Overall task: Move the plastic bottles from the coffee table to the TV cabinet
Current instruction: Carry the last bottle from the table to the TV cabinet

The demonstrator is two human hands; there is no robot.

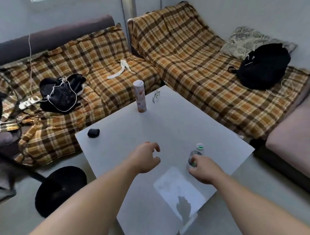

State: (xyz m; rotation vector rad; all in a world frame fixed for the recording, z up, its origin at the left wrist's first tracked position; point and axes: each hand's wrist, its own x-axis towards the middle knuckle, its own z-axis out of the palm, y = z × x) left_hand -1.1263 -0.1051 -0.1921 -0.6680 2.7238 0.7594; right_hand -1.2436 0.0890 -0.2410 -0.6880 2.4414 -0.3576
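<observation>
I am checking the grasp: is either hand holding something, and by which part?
The right hand closes around the body of a clear plastic bottle, though contact is blurred. The left hand is open and holds nothing.

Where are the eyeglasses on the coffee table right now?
In the head view, the eyeglasses lie near the white coffee table's far corner, just right of the tall patterned canister.

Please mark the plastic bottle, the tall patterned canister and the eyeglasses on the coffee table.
Plastic bottle (pixel 200 147): head view, point on its white and green cap.
Tall patterned canister (pixel 140 97): head view, point on the middle of its side.
Eyeglasses (pixel 156 95): head view, point on the frame.
</observation>
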